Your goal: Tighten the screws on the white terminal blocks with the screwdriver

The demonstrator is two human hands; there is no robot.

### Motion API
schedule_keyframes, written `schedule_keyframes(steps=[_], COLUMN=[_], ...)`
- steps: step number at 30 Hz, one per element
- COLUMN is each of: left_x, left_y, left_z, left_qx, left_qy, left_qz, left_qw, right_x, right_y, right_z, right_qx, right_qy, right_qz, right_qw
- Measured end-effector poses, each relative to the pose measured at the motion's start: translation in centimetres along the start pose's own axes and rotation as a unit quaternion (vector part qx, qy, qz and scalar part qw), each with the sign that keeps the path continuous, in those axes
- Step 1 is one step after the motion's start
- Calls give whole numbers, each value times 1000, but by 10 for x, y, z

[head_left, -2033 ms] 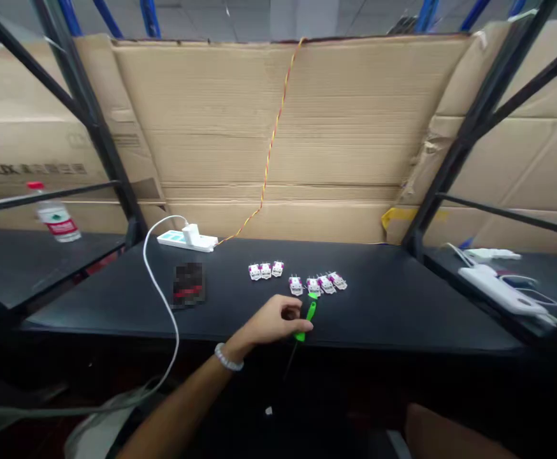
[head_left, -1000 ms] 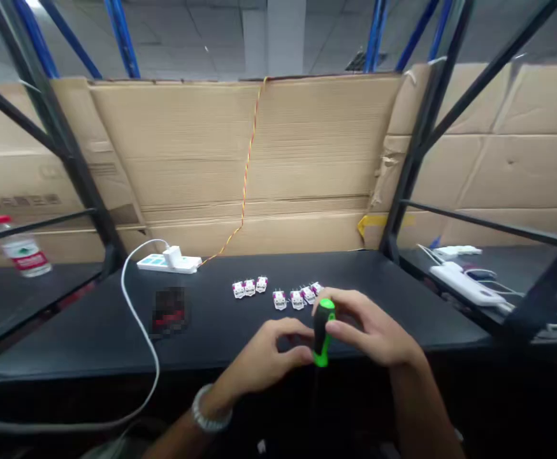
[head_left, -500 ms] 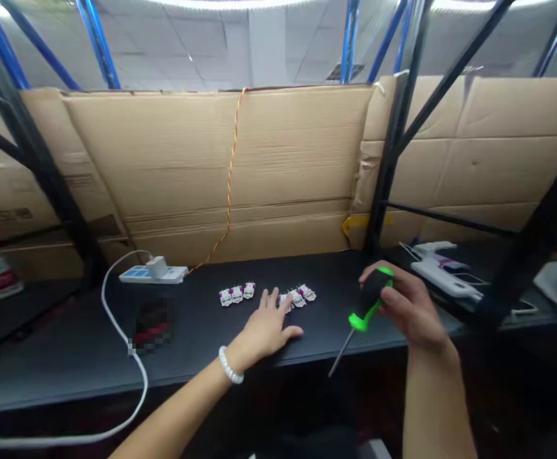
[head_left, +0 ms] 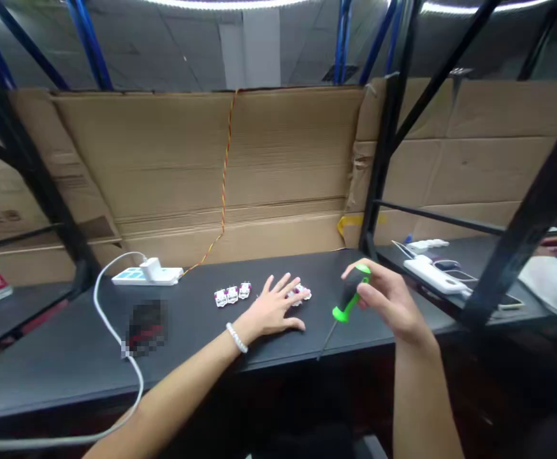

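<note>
Head view: right hand (head_left: pixel 394 305) with grip clamped on the screwdriver (head_left: pixel 349 301); left hand (head_left: pixel 271 310), fingers splayed, seemingly touches the connectors (head_left: pixel 303 294).

a long black table (head_left: pixel 68 357); at its back left lies a white power strip (head_left: pixel 137 276) with a plug in it; a white cord (head_left: pixel 108 324) curls over the front edge; beside it a dark blurry thing (head_left: pixel 147 320); in the middle, little white and pink parts (head_left: pixel 232 294); the left hand (head_left: pixel 273 309) lies flat, touching some
</note>
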State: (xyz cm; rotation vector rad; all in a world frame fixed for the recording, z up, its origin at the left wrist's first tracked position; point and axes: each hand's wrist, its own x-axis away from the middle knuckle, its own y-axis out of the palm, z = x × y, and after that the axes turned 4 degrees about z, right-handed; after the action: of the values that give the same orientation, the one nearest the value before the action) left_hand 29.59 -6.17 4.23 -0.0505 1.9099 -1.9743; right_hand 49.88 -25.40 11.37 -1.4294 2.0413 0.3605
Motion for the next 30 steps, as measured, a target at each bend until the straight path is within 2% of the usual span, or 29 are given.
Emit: schedule_keyframes(steps=[3, 6, 15, 22, 30], left_x=[-9, -14, -34, -51, -61], left_y=[3, 10, 33, 40, 44], left_z=[-14, -26, -46, -57, -61], left_qx=[16, 46, 62, 73, 64], left_qy=[83, 118, 156, 164, 168], left_qz=[-3, -3, 11, 27, 38], left_qw=[996, 992, 986, 983, 983], right_x=[-1, -1, -2, -3, -3], right_y=[-1, -2, -1, 0, 2], right_z=[1, 2, 3, 3, 1], right_qx=[1, -1, -12, -18, -12], right_qy=[1, -3, -11, -8, -7], right_qz=[-1, 1, -4, -12, -15], right_qw=[1000, 1000, 1000, 1000, 1000])
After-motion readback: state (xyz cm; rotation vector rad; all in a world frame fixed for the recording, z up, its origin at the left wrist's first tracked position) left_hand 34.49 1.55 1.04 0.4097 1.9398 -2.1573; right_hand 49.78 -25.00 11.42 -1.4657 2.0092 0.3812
